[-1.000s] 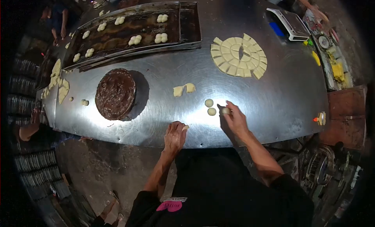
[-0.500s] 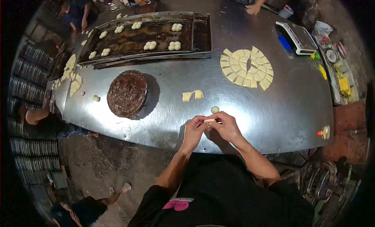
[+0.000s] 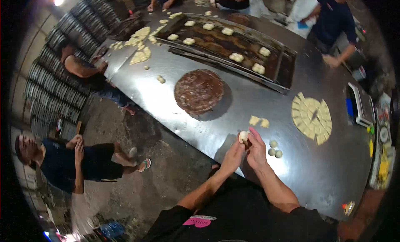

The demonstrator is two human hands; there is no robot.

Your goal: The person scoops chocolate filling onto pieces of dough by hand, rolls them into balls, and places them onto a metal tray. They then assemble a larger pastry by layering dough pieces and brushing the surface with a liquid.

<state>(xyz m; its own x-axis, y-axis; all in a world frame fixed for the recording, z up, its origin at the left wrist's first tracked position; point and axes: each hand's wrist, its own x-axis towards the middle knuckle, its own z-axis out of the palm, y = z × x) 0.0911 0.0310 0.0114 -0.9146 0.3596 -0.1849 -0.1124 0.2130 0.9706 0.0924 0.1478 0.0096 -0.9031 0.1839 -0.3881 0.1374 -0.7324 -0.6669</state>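
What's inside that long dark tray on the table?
Inside the tray sit eight small dough clusters, spaced apart on its dark, stained floor. The floor directly beneath the dough is covered and can't be seen.

- The person wears a plain black cloth shirt [image 3: 254,215].
- Its short black sleeves, left [image 3: 163,222] and right [image 3: 310,222], are loose and leave both forearms uncovered.
- A bright pink, rounded emblem [image 3: 196,222] carries small dark lettering.
- A narrow whitish strip [image 3: 204,218] borders it.
- Left hand [image 3: 232,159] and right hand [image 3: 256,153] are bare.
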